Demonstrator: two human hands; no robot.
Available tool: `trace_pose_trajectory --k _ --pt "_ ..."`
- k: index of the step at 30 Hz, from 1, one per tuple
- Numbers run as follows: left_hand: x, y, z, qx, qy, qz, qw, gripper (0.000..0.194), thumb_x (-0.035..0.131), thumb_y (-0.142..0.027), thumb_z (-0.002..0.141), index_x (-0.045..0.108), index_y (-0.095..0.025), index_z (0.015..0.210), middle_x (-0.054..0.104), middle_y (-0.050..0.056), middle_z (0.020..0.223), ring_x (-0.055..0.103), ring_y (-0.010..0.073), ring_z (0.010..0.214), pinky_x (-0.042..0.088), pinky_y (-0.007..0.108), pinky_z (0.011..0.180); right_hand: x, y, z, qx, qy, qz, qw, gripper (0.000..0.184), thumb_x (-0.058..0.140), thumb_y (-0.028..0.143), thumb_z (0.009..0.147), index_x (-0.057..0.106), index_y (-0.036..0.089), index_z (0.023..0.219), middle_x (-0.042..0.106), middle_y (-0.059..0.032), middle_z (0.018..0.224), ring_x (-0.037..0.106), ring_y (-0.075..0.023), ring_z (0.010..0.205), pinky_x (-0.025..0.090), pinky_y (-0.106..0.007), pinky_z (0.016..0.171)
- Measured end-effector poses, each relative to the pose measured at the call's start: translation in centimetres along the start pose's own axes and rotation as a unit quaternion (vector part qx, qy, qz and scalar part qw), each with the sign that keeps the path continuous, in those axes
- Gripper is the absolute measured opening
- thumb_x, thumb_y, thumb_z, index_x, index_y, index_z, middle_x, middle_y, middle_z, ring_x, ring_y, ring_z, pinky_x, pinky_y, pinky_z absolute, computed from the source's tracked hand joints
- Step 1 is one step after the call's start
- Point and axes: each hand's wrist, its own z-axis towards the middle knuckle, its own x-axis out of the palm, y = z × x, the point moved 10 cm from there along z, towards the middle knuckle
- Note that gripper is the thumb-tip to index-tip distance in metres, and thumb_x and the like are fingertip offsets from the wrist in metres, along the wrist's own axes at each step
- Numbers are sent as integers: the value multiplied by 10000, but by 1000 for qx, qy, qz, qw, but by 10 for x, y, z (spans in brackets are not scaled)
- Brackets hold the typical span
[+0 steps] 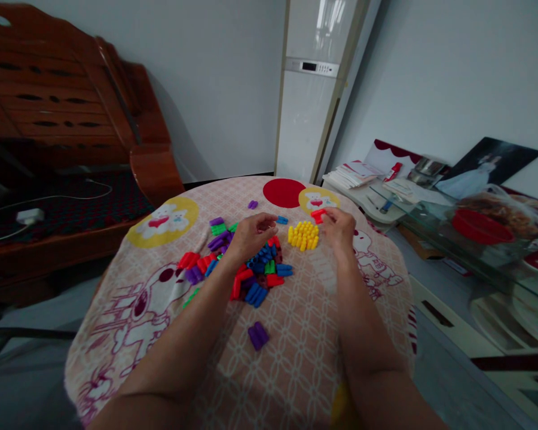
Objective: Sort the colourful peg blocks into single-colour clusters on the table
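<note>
My right hand (339, 232) pinches a red plastic building block (318, 215) between thumb and fingers, just right of a cluster of yellow blocks (303, 236) set close together. Over the mixed pile hovers my left hand (252, 237), its fingers loosely bent and apart, with nothing visible in them. Red, green, purple and blue blocks (263, 258) make up that pile, partly hidden by my left hand and forearm. A single small blue block (282, 220) lies beyond the left fingertips. Nearer to me rests a purple block (257, 335), apart from the others.
The round table bears a patterned cloth (291, 370). A small purple block (253, 204) lies toward its far edge. Beyond stand a white air conditioner (307, 119) and, left, a wooden bench (63, 101). At right, a glass shelf (424, 230) holds papers and a red bowl (482, 227).
</note>
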Motion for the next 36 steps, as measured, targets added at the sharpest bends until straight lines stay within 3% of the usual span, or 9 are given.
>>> trace_pose_trajectory --k 3,6,14,18,21,24,27,32,36 --pt "-20 8 2 -23 -20 25 999 317 671 -313 778 736 -154 1045 765 80 925 707 218 850 565 332 798 -38 -23 6 1 -85 -155 984 307 476 165 813 750 151 950 763 -102 953 670 -227 873 498 -315 802" --pt "-41 18 3 -47 -53 67 995 303 668 -303 760 746 -144 1006 772 81 904 704 216 821 565 332 806 -49 -44 5 33 -86 -257 962 282 469 138 821 740 150 899 756 -125 922 644 -231 838 454 -310 780" --pt "-57 30 1 -79 -62 105 989 347 637 -340 783 748 -153 1054 781 84 951 702 207 804 570 320 770 -23 -67 8 72 7 -387 919 300 486 164 922 746 99 1057 752 -172 983 662 -232 872 414 -290 743" --pt "-48 30 2 -79 -37 173 981 310 608 -281 803 754 -166 1051 784 76 947 711 218 842 567 319 803 -14 -69 7 73 48 -403 911 321 460 178 949 757 98 1041 751 -178 986 672 -238 909 417 -289 761" --pt "-13 29 1 -54 35 234 970 329 573 -241 845 731 -168 1124 772 84 1060 711 231 962 551 331 895 -22 -59 5 88 19 -395 914 341 438 162 948 747 94 1076 750 -181 1016 674 -250 945 421 -300 786" --pt "25 27 -3 -10 87 319 944 354 539 -196 882 690 -150 1199 714 134 1228 654 259 1148 486 378 1033 -27 -33 3 63 -30 -363 929 338 439 177 943 736 112 1091 749 -166 1026 669 -251 949 422 -304 799" --pt "45 35 -6 -4 111 371 922 282 532 -163 887 712 -144 1103 724 166 1149 651 285 1119 464 422 1041 -14 -3 0 11 -31 -318 948 323 444 203 944 740 129 1048 751 -155 983 666 -248 908 425 -309 790" --pt "39 34 -5 15 72 307 949 172 607 -112 782 710 -170 907 714 133 1000 649 276 987 498 376 898 40 36 -17 -75 62 -236 967 275 485 225 934 753 169 960 761 -110 913 678 -223 849 453 -293 778" --pt "26 29 -4 16 30 263 964 88 644 -125 719 679 -184 774 685 79 843 629 227 797 490 324 744 77 52 -35 -113 143 -152 971 244 549 217 908 758 172 1024 774 -98 950 708 -223 886 496 -299 820"
